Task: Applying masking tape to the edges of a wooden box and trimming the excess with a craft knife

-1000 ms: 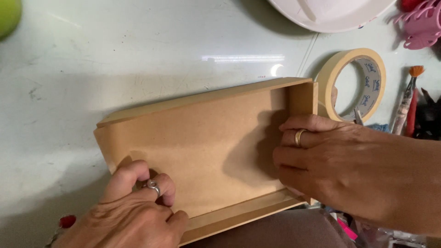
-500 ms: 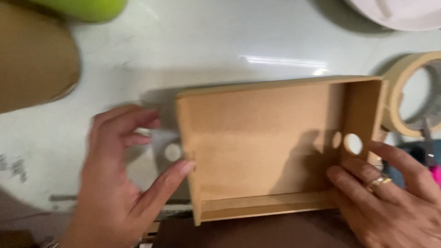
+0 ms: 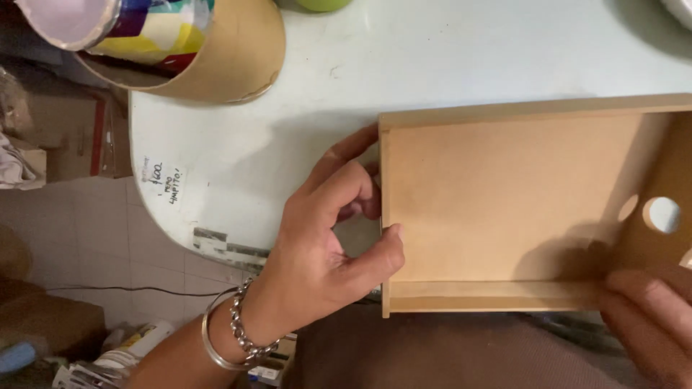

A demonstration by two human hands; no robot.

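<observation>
Table (image 3: 461,65), white, rounded left end over the tiled floor (image 3: 79,216). My box (image 3: 504,209), plain brown board and open on top, lies at the table's near edge toward the right, its near wall about on that edge, its right part running out of view. Walls stand on the far, near and right sides; the left side shows only the floor panel's edge, so I judge a wall is yet to go there. Round holes (image 3: 661,215) are cut in the right wall. No paint or finish shows. Left hand (image 3: 328,245): thumb on the floor panel's edge, fingers curled outside it, pinching that edge. Right hand (image 3: 649,317): fingers laid at the near right corner; exact grip I cannot tell. Cardboard tube (image 3: 209,50) at the far left corner.
</observation>
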